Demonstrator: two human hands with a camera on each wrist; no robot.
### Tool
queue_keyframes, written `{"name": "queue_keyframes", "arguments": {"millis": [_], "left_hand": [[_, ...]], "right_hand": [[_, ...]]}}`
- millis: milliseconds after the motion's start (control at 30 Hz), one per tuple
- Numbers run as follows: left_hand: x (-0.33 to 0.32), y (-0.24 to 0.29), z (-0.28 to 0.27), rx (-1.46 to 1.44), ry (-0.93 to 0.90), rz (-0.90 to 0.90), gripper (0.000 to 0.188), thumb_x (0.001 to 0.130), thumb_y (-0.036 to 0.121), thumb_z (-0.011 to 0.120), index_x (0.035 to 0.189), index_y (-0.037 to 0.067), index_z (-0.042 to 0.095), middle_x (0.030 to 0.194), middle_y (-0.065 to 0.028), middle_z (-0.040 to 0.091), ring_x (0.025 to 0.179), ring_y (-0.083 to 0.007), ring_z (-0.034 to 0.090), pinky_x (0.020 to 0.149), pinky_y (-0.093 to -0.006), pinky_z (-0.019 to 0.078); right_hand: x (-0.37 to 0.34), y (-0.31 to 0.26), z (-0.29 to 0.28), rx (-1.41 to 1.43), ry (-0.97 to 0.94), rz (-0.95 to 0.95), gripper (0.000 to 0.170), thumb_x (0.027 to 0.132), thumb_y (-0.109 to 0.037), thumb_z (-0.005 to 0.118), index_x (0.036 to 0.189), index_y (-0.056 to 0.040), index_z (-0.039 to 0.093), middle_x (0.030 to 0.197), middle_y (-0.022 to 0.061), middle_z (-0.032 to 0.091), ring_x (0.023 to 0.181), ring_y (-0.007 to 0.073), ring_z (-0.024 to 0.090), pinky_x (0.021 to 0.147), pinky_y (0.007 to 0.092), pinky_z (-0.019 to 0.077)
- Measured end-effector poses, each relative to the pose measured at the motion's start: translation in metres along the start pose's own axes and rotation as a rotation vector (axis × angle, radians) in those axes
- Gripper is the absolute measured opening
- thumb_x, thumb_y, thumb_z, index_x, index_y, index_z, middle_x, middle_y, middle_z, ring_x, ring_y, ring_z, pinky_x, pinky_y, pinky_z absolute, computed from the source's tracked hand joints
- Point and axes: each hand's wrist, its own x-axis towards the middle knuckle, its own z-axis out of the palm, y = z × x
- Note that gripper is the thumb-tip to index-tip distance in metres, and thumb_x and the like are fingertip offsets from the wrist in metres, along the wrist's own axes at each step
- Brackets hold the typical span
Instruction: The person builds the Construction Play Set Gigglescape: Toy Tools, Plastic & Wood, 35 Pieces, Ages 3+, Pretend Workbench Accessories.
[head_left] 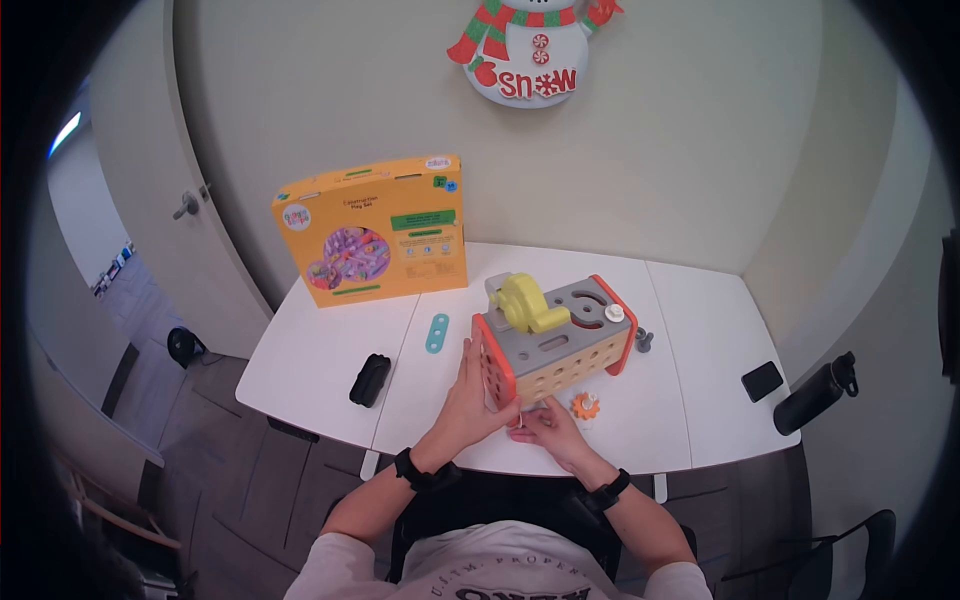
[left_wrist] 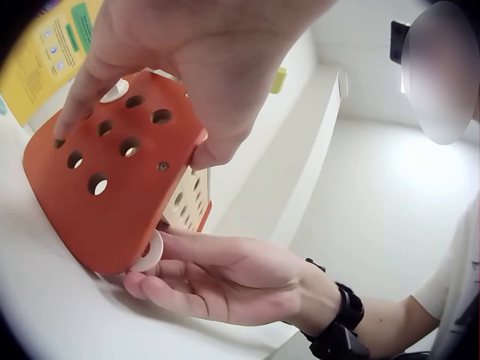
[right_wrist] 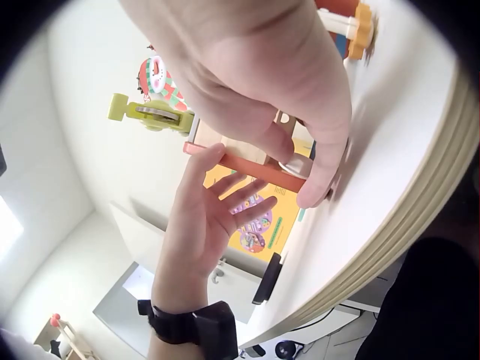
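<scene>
We have the toy workbench (head_left: pixel 548 348) on the worktop (head_left: pixel 655 425) in front of us, its red end panel (left_wrist: pixel 120 217) facing our left. Our left grip (head_left: pixel 467 403) clasps that panel, fingers spread over the outer face and thumb at the edge. Our right grip (left_wrist: pixel 232 281) pinches a white ring (left_wrist: pixel 157 253) at the panel's lower corner. The step seems to be working this ring there, though we cannot tell whether it is threaded on anything. To do it well, we should keep the left hold firm against rocking, pinch only the ring's rim, and avoid knocking the orange gear (head_left: pixel 583 408) near the right grip.
</scene>
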Motion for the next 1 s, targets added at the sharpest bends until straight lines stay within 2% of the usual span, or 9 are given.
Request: {"name": "queue_keyframes", "arguments": {"millis": [67,167,267,400,567,667,800,900,1000], "left_hand": [[0.003,-0.001,-0.001,0.062,0.024,0.026,0.120,0.082,0.031,0.081,0.166,0.005,0.000,0.158,-0.0455,0.023,0.148,-0.0624,0.027,0.116,-0.0538,0.0420],[0.012,0.011,-0.013,0.155,-0.077,-0.100,0.106,0.084,0.032,0.080,0.166,0.009,0.016,0.158,-0.0365,0.037,0.151,-0.0518,0.032,0.120,-0.0510,0.0387],[0.027,0.006,-0.020,0.150,-0.083,-0.110,0.094,0.086,0.037,0.078,0.161,0.013,0.029,0.149,-0.0376,0.048,0.144,-0.0540,0.042,0.116,-0.0512,0.0426],[0.046,0.012,-0.029,0.079,-0.026,-0.149,0.083,0.089,0.038,0.078,0.155,0.008,0.036,0.137,-0.0351,0.057,0.132,-0.0533,0.054,0.112,-0.0517,0.0467],[0.065,-0.010,-0.025,-0.011,0.068,-0.146,0.073,0.096,0.034,0.073,0.152,0.004,0.037,0.125,-0.0339,0.064,0.122,-0.0490,0.064,0.104,-0.0494,0.0537],[0.074,-0.031,-0.018,-0.004,0.179,-0.069,0.071,0.096,0.037,0.071,0.150,0.004,0.039,0.098,-0.0252,0.067,0.083,-0.0369,0.071,0.075,-0.0433,0.0560],[0.078,-0.031,-0.019,-0.011,0.167,-0.104,0.067,0.097,0.037,0.070,0.149,0.006,0.041,0.099,-0.0266,0.068,0.082,-0.0369,0.071,0.074,-0.0445,0.0556],[0.080,-0.034,-0.020,-0.004,0.154,-0.138,0.063,0.099,0.038,0.068,0.148,0.008,0.043,0.100,-0.0275,0.067,0.086,-0.0380,0.070,0.078,-0.0462,0.0551],[0.078,-0.034,-0.019,0.000,0.153,-0.154,0.058,0.101,0.037,0.065,0.148,0.010,0.043,0.107,-0.0305,0.066,0.090,-0.0394,0.072,0.079,-0.0469,0.0568]], "right_hand": [[-0.001,-0.001,0.000,-0.042,0.008,-0.025,0.052,0.107,-0.005,0.055,0.155,-0.0082,0.035,0.117,0.0168,0.060,0.106,0.0322,0.073,0.097,0.0409,0.0630],[0.000,-0.006,0.004,-0.047,0.006,-0.068,0.055,0.108,-0.006,0.056,0.157,-0.0089,0.033,0.117,0.0171,0.059,0.102,0.0300,0.073,0.095,0.0391,0.0638],[0.006,-0.013,0.007,-0.052,0.009,-0.109,0.057,0.108,-0.006,0.055,0.159,-0.0092,0.031,0.117,0.0170,0.059,0.100,0.0285,0.073,0.092,0.0384,0.0641],[0.017,-0.025,0.017,-0.109,0.049,-0.138,0.058,0.108,-0.007,0.055,0.160,-0.0092,0.030,0.112,0.0155,0.062,0.092,0.0218,0.073,0.081,0.0338,0.0632],[0.034,-0.037,0.022,-0.305,0.064,-0.295,0.043,0.106,-0.006,0.058,0.148,-0.0027,0.048,0.110,0.0117,0.065,0.086,0.0173,0.070,0.075,0.0301,0.0574],[0.060,-0.033,0.012,-0.399,0.098,-0.394,0.033,0.105,-0.006,0.060,0.137,0.0026,0.057,0.112,0.0123,0.068,0.087,0.0167,0.070,0.077,0.0301,0.0575],[0.086,-0.023,0.018,-0.087,0.217,-0.413,0.026,0.103,-0.005,0.063,0.127,0.0050,0.062,0.115,0.0122,0.070,0.093,0.0175,0.071,0.083,0.0309,0.0592],[0.101,-0.027,0.030,-0.054,0.325,-0.540,0.025,0.100,-0.001,0.064,0.125,0.0043,0.062,0.118,0.0111,0.071,0.101,0.0191,0.072,0.087,0.0319,0.0600],[0.121,-0.020,0.022,-0.076,0.361,-0.524,0.029,0.098,0.003,0.065,0.127,0.0033,0.062,0.121,0.0096,0.070,0.106,0.0191,0.070,0.088,0.0325,0.0603]]}}
